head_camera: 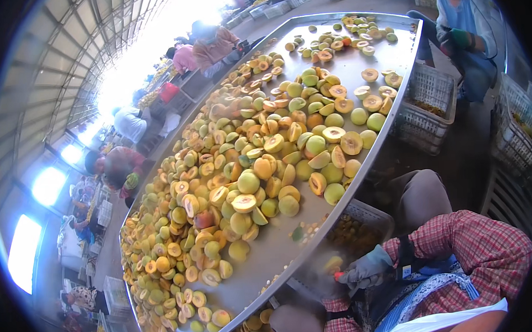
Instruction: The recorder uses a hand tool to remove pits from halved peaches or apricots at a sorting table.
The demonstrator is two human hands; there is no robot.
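My right hand point(364, 268), in a grey glove, grips a small tool with a red part point(339, 276) showing at the fingers. Close beside it, my left hand point(317, 277) is gloved and blurred, holding a piece of yellow peach point(333, 263). Both hands are over my lap at the near edge of a metal-topped table point(273, 241). Across that table spreads a large heap of whole and halved yellow peaches point(244, 184). Small pale bits and a green leaf point(298, 233) lie near the rim. The tool's working end is not clear.
Under the table edge beside my knee stands a plastic crate point(379, 219) with fruit pieces. Another crate point(424, 114) sits farther right, near a seated person point(465, 37) in gloves. More peaches point(255, 326) lie below the near rim. Several people work beyond the table.
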